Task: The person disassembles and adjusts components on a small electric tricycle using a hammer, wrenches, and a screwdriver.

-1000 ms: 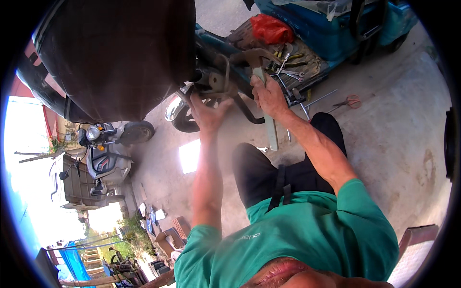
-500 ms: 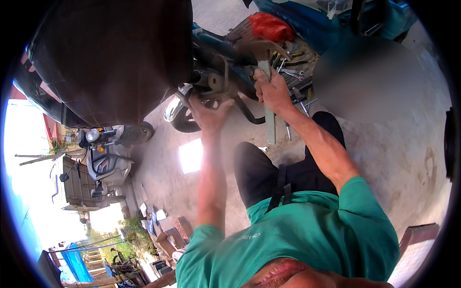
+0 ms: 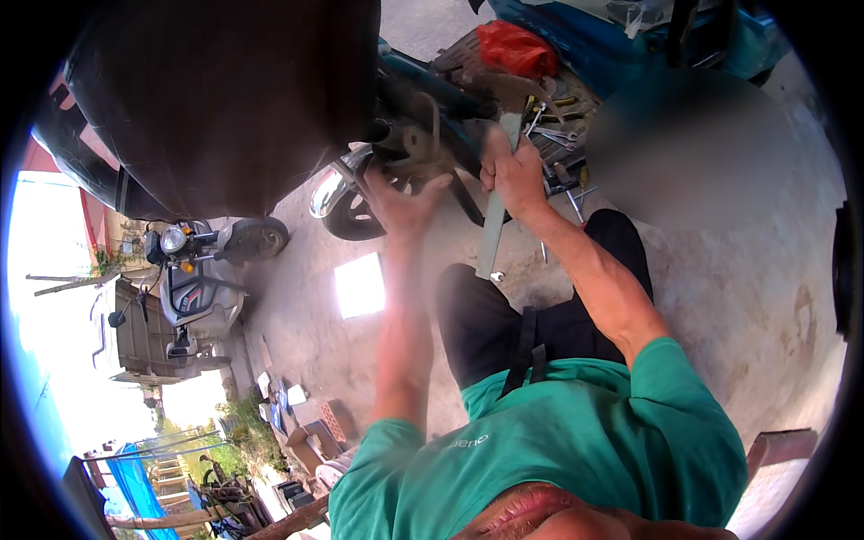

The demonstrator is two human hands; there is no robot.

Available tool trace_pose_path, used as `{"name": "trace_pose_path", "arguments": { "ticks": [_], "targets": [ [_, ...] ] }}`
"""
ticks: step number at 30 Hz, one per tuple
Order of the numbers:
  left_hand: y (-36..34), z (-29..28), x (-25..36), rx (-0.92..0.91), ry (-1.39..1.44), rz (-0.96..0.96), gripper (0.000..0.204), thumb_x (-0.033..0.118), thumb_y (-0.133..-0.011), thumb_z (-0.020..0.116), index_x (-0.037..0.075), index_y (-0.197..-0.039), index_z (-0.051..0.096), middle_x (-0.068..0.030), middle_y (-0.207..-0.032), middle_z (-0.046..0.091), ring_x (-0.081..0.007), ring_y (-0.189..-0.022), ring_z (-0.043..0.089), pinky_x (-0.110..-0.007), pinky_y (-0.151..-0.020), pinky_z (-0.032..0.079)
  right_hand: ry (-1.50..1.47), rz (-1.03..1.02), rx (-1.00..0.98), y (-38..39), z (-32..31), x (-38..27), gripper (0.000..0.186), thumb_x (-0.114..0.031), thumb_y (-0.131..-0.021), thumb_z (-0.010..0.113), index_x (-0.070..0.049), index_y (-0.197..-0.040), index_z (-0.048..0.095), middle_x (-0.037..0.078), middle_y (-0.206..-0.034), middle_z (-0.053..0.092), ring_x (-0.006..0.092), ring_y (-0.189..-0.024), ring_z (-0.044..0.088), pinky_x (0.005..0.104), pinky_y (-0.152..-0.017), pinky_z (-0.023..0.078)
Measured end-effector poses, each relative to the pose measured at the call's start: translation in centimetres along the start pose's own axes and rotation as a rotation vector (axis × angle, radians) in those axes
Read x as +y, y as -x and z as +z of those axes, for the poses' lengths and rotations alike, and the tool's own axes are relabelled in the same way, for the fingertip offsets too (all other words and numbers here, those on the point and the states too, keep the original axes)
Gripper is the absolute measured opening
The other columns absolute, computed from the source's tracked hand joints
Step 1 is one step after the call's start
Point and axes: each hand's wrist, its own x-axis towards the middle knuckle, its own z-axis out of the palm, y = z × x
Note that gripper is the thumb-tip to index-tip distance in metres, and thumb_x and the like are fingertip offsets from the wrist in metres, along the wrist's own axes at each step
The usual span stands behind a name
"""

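My right hand (image 3: pixel 517 180) is closed round the pale green handle of a hammer (image 3: pixel 493 229). The hammer's brown, curved head (image 3: pixel 508 88) is at the top, beside the vehicle frame, and the handle's lower end slants toward my knee. My left hand (image 3: pixel 400 202) is raised to a rusty metal bracket (image 3: pixel 430 135) under the vehicle, thumb on one side and fingers on the other, the fingertips partly hidden. Next to the bracket is a dark tube end (image 3: pixel 396 139). A large dark cover (image 3: pixel 216 99) hangs over the upper left.
Wrenches (image 3: pixel 558 137) and other tools lie on a slatted board by a red plastic bag (image 3: pixel 517 49). A wheel with a shiny fender (image 3: pixel 337 193) stands behind my left hand. A grey motorcycle (image 3: pixel 202 279) is at left. A small wrench (image 3: pixel 498 277) lies near my knee.
The hammer has tilted, its lower end moving left and its head right. My right hand has moved slightly down and right. My left hand stays at the bracket. The whole view has shifted slightly.
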Motion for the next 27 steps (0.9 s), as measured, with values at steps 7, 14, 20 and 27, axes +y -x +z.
{"name": "trace_pose_path", "arguments": {
  "ticks": [7,14,20,27],
  "targets": [
    [0.1,-0.4,0.9,0.003,0.04,-0.028,0.107,0.043,-0.059,0.097,-0.003,-0.141,0.046,-0.0214,-0.131,0.052,-0.0381,-0.118,0.056,-0.047,-0.1,0.047,0.35,-0.136,-0.098,-1.2,-0.4,-0.8,0.035,-0.039,-0.103,0.063,-0.006,-0.096,0.057,-0.001,-0.064,0.052,0.0088,-0.051,0.05,0.0279,-0.047,0.043],
    [0.0,-0.8,1.6,-0.015,0.038,-0.033,0.104,0.041,-0.06,0.098,-0.003,-0.14,0.048,-0.0211,-0.131,0.052,-0.0373,-0.12,0.056,-0.047,-0.101,0.047,0.447,-0.056,-0.185,-0.6,-0.8,-2.3,0.028,-0.031,-0.104,0.062,-0.005,-0.094,0.056,-0.001,-0.064,0.053,0.0108,-0.053,0.051,0.0302,-0.049,0.043],
    [0.0,-0.4,1.1,-0.056,0.043,-0.108,0.11,0.048,-0.055,0.099,-0.001,-0.139,0.048,-0.0204,-0.134,0.049,-0.0375,-0.119,0.057,-0.047,-0.096,0.052,-0.025,0.26,-0.047,2.3,-4.5,1.0,0.031,-0.04,-0.103,0.063,-0.011,-0.1,0.052,-0.003,-0.069,0.047,0.012,-0.054,0.046,0.0301,-0.051,0.04],
    [0.0,-1.7,1.8,-0.1,0.195,-0.08,0.099,0.04,-0.067,0.095,-0.002,-0.142,0.046,-0.0166,-0.128,0.053,-0.0332,-0.113,0.06,-0.046,-0.094,0.053,-0.187,0.635,0.336,5.5,-14.9,13.0,0.014,-0.02,-0.098,0.062,-0.012,-0.091,0.054,0.0,-0.072,0.052,0.0145,-0.059,0.052,0.0353,-0.055,0.047]
  ]
}}
